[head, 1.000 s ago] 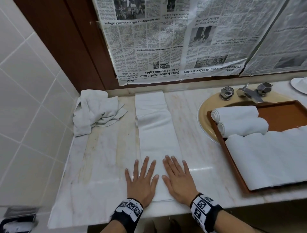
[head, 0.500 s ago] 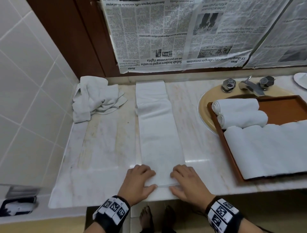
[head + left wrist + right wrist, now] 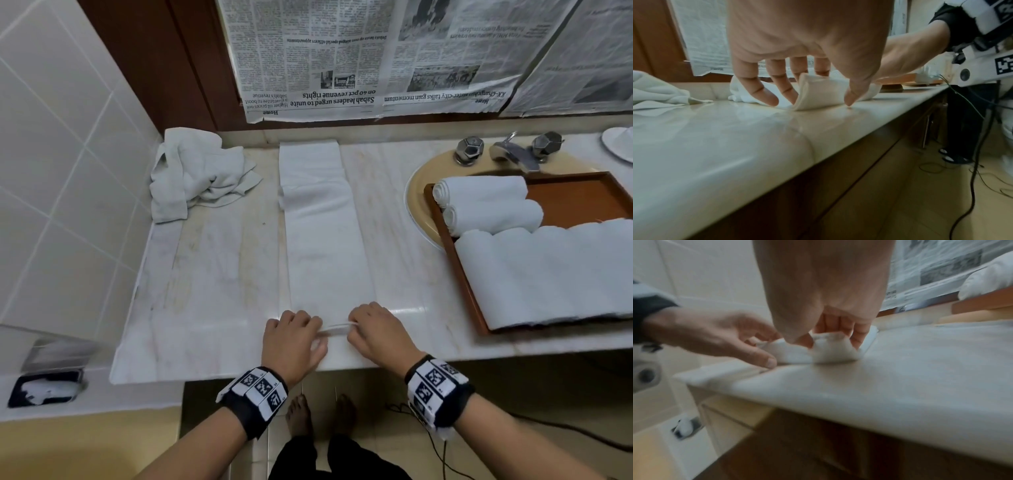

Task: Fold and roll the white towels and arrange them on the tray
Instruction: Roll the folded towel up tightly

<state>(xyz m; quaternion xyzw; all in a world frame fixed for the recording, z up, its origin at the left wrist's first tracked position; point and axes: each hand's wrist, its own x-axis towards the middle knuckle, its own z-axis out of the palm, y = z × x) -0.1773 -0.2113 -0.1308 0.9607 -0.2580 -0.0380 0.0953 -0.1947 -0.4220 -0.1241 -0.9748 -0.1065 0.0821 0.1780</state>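
Starting the roll at the near end of the folded towel

Left hand and right hand pinch the folded towel's near edge, curling it up off the table to seed a tight roll. Right of that towel, the tray holds several rolled towels; behind-left, a crumpled towel waits.

A folded towel strip lies on the countertop, running from the back wall to the front edge. Left of it, at the back corner, sits a crumpled towel. To the right, a tray rests over the sink basin, holding rolled towels; the faucet stands behind it.
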